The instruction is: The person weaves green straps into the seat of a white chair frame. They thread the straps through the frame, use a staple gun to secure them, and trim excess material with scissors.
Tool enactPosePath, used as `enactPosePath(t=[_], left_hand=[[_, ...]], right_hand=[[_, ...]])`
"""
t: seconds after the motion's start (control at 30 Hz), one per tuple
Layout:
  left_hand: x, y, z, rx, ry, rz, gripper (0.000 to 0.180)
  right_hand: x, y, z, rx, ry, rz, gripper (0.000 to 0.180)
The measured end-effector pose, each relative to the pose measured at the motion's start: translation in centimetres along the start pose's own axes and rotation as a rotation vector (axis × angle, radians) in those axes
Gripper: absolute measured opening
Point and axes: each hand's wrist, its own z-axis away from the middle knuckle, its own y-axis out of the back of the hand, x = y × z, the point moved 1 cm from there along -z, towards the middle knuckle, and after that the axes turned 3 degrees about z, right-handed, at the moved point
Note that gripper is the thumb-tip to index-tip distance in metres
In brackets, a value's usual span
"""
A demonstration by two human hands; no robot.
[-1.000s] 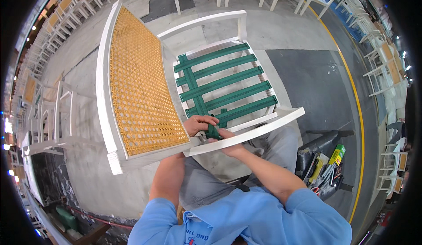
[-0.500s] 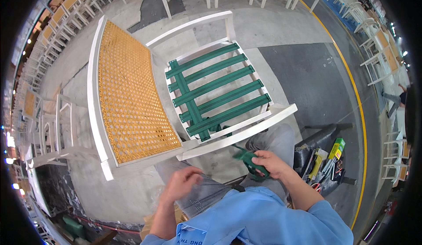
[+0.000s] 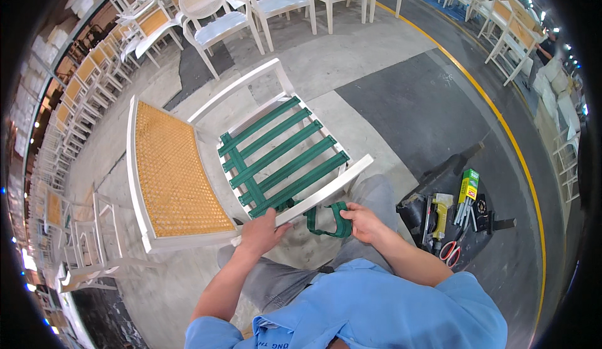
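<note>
A white wooden armchair [image 3: 139, 180] with a woven cane back [image 3: 172, 177] stands before my knees, its back to the left. Several green webbing straps [image 3: 279, 150] run side to side over the open seat frame, and one green strap [image 3: 241, 177] crosses them near the back. My left hand [image 3: 260, 231] lies over the near armrest, fingers curled over it and thumb apart; the fingertips are partly hidden. My right hand [image 3: 367, 222] pinches a looped bundle of green webbing [image 3: 342, 225], which trails toward the underside of the near seat rail.
To my right a dark low stand [image 3: 414, 208] carries a yellow-handled tool [image 3: 442, 217], red-handled scissors [image 3: 450, 253] and a green-yellow box [image 3: 468, 186]. White chairs [image 3: 276, 1] line the far side and the left. A yellow line [image 3: 501, 120] marks the floor at right.
My left hand has moved up from my lap onto the near armrest. The right hand has brought the webbing closer to the chair, and the view has shifted.
</note>
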Motion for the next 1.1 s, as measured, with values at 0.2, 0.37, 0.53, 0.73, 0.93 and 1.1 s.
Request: enactPosePath(t=[0.2,0.37,0.53,0.73,0.93,1.1], left_hand=[[-0.8,0.2,1.3,-0.067,0.105,-0.034,0.058],[-1.8,0.8,0.9,-0.13,0.177,0.02,0.054],[-4.3,1.6,1.3,-0.188,0.191,0.225,0.055],[-4.6,1.9,0.5,-0.213,0.145,0.255,0.056],[-3.9,2.0,1.1,-0.244,0.145,0.28,0.056],[-3.5,2.3,-1.0,-0.292,0.233,0.398,0.052]], right_hand=[[-2.1,0.9,-1.4,-0.003,-0.105,0.145,0.044],[-4.0,2.9,-4.2,-0.021,-0.178,0.213,0.047],[-3.5,2.5,-5.6,0.0,-0.24,0.347,0.048],[-2.1,-0.2,-7.2,-0.081,0.025,0.268,0.044],[-4.6,-1.1,-7.1,-0.023,-0.076,0.255,0.04],[-2.8,2.0,-9.4,0.001,0.104,0.392,0.036]])
